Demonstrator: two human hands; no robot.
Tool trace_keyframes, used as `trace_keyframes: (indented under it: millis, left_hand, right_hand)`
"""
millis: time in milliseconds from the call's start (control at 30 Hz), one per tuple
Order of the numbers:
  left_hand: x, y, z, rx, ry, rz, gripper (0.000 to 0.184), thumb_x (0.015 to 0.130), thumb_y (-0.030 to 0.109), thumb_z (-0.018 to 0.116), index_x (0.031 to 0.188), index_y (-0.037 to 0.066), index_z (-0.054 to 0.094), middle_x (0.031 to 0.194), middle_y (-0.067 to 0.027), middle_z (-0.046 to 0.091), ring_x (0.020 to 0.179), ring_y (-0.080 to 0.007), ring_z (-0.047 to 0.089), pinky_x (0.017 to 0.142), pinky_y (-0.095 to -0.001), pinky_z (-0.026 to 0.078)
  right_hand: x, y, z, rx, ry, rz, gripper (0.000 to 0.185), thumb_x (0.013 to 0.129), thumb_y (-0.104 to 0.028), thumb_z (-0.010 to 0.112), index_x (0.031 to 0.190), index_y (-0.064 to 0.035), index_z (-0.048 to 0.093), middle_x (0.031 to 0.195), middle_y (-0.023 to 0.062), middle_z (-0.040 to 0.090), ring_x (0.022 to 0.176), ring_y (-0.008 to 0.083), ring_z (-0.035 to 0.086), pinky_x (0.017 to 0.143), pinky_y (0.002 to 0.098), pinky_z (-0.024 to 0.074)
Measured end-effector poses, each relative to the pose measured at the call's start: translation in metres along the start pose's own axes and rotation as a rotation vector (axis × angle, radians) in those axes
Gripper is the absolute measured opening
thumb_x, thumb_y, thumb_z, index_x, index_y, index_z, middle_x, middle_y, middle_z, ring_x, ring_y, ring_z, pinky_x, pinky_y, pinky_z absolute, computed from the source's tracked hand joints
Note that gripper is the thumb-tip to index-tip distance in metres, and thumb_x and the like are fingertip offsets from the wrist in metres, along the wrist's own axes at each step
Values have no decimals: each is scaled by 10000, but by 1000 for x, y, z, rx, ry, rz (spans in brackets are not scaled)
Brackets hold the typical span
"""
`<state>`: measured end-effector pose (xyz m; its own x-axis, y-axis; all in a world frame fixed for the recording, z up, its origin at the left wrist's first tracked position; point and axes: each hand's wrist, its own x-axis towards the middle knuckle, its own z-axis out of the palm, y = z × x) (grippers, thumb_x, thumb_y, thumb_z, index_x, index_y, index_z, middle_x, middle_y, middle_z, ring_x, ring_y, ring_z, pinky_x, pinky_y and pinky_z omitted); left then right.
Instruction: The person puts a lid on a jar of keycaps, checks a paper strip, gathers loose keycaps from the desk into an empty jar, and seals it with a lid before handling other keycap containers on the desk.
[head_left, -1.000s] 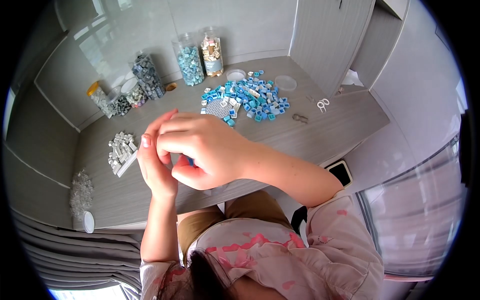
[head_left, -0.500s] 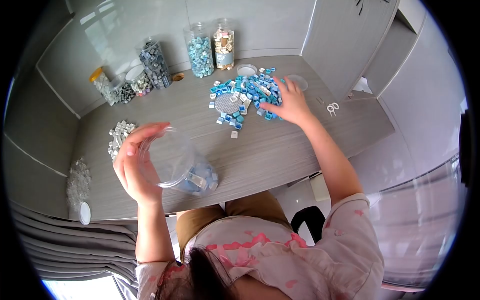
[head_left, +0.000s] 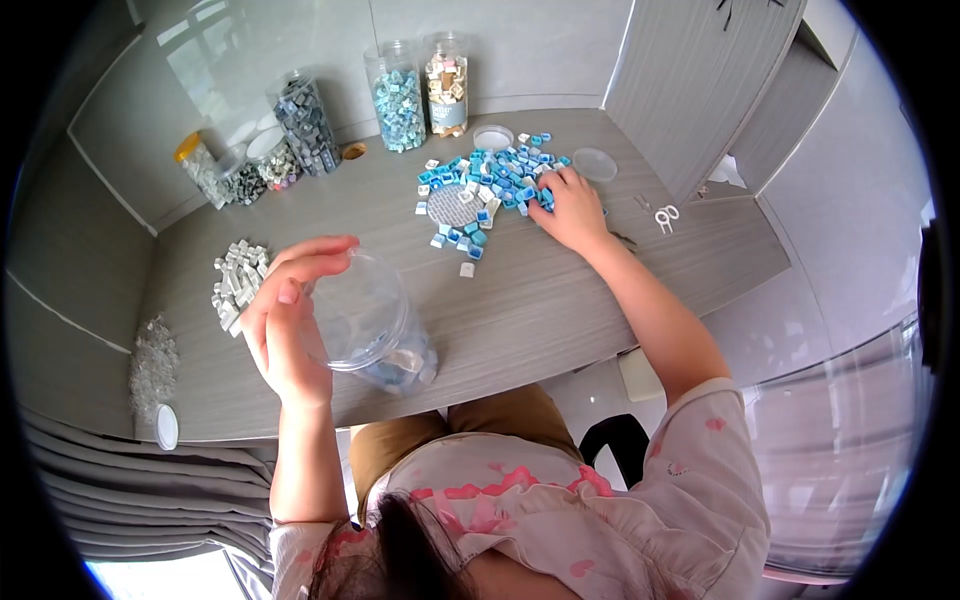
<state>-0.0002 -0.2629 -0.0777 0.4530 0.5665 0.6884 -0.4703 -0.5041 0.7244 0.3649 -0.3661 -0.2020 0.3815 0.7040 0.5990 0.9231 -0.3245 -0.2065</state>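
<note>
My left hand [head_left: 290, 320] is wrapped around the upper part of a clear plastic jar [head_left: 375, 315], whose open mouth faces up toward me. A few pale blue and white keycaps [head_left: 405, 362] show through its wall near the bottom. On the right, my right hand [head_left: 570, 210] rests at the right side of a pile of blue, white and teal keycaps [head_left: 505, 180]. Its fingers are curled in on some keycaps, which are partly hidden beneath them. A round grey mesh-like disc [head_left: 453, 206] lies among the pile. One white keycap [head_left: 467, 270] lies apart in front.
Behind the pile stand a jar of teal keycaps [head_left: 398, 110] and a jar of cream keycaps [head_left: 447, 90]. A tall jar of grey keycaps [head_left: 306, 125] is farther left. White keycaps [head_left: 240, 275] lie left of my left hand. A white ring-handled tool [head_left: 665, 217] lies right.
My right hand has come down and inward, and its spread fingers have drawn together on the keycaps. The jar in my left hand has shifted slightly right and tipped more upright.
</note>
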Motion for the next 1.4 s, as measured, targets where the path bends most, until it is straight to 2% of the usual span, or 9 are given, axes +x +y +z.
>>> trace_keyframes:
  millis: [533, 733, 900, 1000, 1033, 1133, 1167, 1267, 1400]
  left_hand:
    - [9, -7, 29, 51, -31, 26, 397, 966, 208, 427, 863, -58, 704, 1065, -208, 699, 1026, -279, 637, 949, -379, 452]
    - [17, -13, 41, 34, -26, 41, 336, 957, 138, 451, 854, -53, 707, 1066, -193, 699, 1007, -251, 638, 923, -354, 462]
    - [20, -15, 53, -85, 40, -56, 437, 1008, 208, 427, 1336, -74, 488, 1002, -133, 704, 1021, -209, 622, 932, -352, 470]
    - [22, -15, 60, -231, 106, 3, 892, 949, 553, 529, 1553, 25, 139, 1385, -234, 473, 1058, -291, 610, 960, -422, 463]
    - [24, -18, 56, -204, 101, 78, 1021, 900, 616, 577, 1576, 73, 39, 1525, -259, 259, 1159, -351, 561, 985, -466, 445]
    - [34, -2, 60, -78, 271, 289, 987, 905, 567, 598, 1576, 65, 76, 1558, -233, 227, 1267, -366, 491, 1021, -492, 417]
    - [33, -1, 55, -60, 195, 281, 823, 936, 455, 604, 1542, 36, 238, 1547, -205, 295, 1340, -347, 429, 1057, -471, 391]
    - [39, 7, 58, 130, 136, 270, 384, 1002, 182, 528, 1335, -9, 530, 1259, -165, 602, 1115, -244, 598, 950, -336, 469]
    - [38, -3, 60, 49, 218, 219, 290, 1048, 150, 474, 1253, -20, 588, 1049, -103, 666, 864, -127, 611, 765, -264, 505]
  right_hand:
    - [27, 3, -10, 166, 282, 74, 195, 833, -234, 710, 943, -87, 643, 885, 119, 667, 748, 304, 650, 618, 389, 504]
    - [67, -45, -53, 867, 358, 117, 125, 920, -139, 638, 910, -18, 610, 721, 4, 590, 612, 138, 535, 548, 277, 414]
    - [93, -163, -144, 1687, 85, 165, 122, 930, -140, 545, 836, -66, 524, 663, -21, 434, 565, 67, 401, 468, 265, 329]
    - [89, -215, -159, 1856, -83, 224, 160, 926, -162, 535, 799, -74, 493, 659, 6, 457, 551, 85, 411, 467, 266, 340]
    - [85, -224, -159, 1836, -132, 245, 138, 923, -159, 556, 829, -60, 534, 662, -13, 466, 562, 66, 424, 474, 254, 351]
    - [69, -239, -151, 1552, -163, 166, 129, 923, -159, 574, 851, -52, 580, 674, -35, 487, 583, 44, 446, 482, 241, 362]
    - [65, -238, -147, 1498, -211, 80, 130, 924, -153, 586, 866, -39, 606, 693, -54, 500, 596, 22, 431, 486, 232, 345]
    - [61, -240, -141, 1352, -19, -163, 134, 923, -139, 582, 852, -26, 595, 704, -56, 498, 591, 19, 398, 489, 234, 325]
    - [57, -236, -144, 1176, -136, -116, 156, 883, -144, 622, 837, 3, 596, 689, -14, 557, 616, 28, 447, 519, 230, 355]
